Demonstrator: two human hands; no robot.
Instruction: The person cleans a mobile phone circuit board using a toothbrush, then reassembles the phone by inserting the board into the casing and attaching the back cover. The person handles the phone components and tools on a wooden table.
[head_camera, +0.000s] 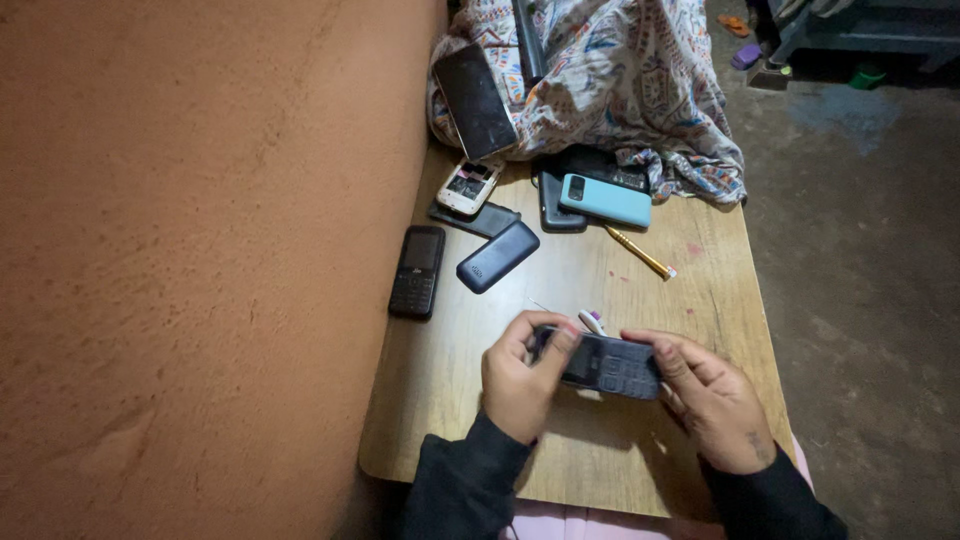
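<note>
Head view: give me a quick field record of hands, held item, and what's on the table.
left hand: grips the left end of the keypad phone, thumb on its top edge
right hand: grips the right end of the same phone
keypad phone: dark, held sideways just above the wooden table
near hands: small white-tipped tool, partly hidden behind the phone
table left: black keypad phone; dark blue phone back
table far: light blue smartphone; yellow screwdriver; patterned cloth
</note>
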